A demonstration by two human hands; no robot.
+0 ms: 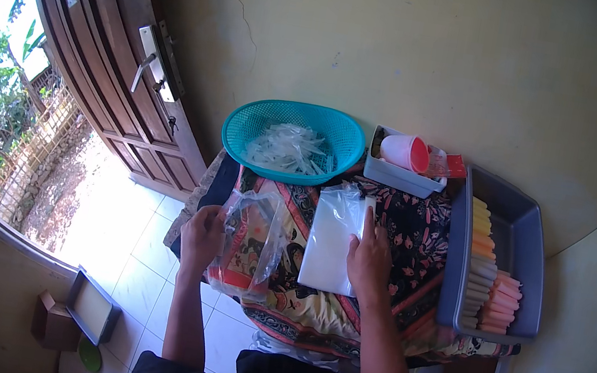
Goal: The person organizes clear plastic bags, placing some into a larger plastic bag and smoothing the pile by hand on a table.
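At the table's left side, my left hand (pixel 201 237) pinches the left edge of a clear plastic bag (pixel 254 244) that has red printing near its bottom. My right hand (pixel 370 262) lies over the right edge of a stack of clear plastic bags (pixel 330 244), its index finger extended along a narrow whitish strip (pixel 370 204); whether it grips anything is not plain. Beyond both hands stands a turquoise plastic basket (pixel 234 150) holding a heap of small clear plastic pieces (pixel 293 147).
A grey tray (pixel 536 271) on the right holds rows of yellow, orange, grey and pink wrapped rolls (pixel 501 303). Behind, a pale box (pixel 401 182) carries a pink cup (pixel 406 152). Patterned cloth (pixel 311 329) covers the table. A wooden door (pixel 122 41) stands open at left.
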